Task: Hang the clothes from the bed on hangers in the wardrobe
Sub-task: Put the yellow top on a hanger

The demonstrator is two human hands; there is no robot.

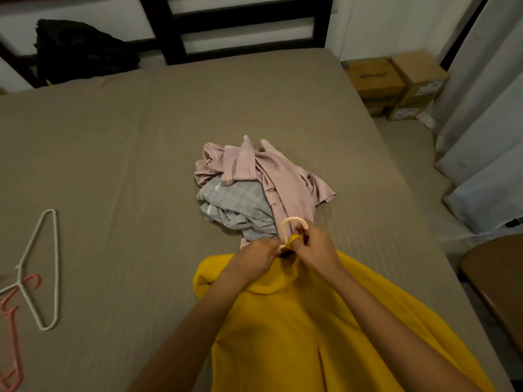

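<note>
The bed carried everything. Nearest us lay the yellow top, spread flat, its neck pointing at the pile beyond: a pink shirt over a grey checked garment, both unhung. A white hanger and a pink hanger lay well apart at the left. Our left hand pinched the collar. Our right hand kept its grip clamped on collar cloth at the stem of the cream hook. We judged that lifting before the shoulders seated could slide the top off, or snag the pink shirt.
</note>
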